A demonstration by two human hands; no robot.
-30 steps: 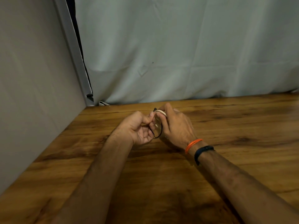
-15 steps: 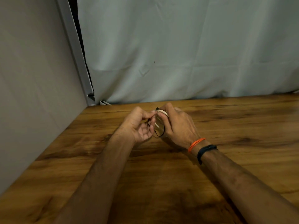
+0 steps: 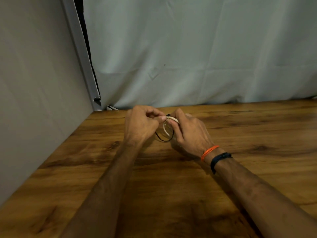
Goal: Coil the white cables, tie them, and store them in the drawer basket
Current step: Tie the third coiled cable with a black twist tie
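Above the brown wooden desk (image 3: 223,194), the right hand (image 3: 190,134) grips a small coiled white cable (image 3: 166,128) while the left hand (image 3: 140,125), just beside it, pinches a thin black tie (image 3: 164,140) looped under the coil

You have two hands in view, the left hand (image 3: 140,125) and the right hand (image 3: 190,133), both held close together above one wooden table (image 3: 171,186). Between your fingers there is one coiled white cable (image 3: 167,126), and one thin black tie (image 3: 164,139) which hangs in a loop just under it. On your right wrist you wear two bands: one orange band (image 3: 209,152) nearer to the hand and one dark band (image 3: 220,158) just behind it. Beyond your hands hangs one pale curtain (image 3: 197,57).
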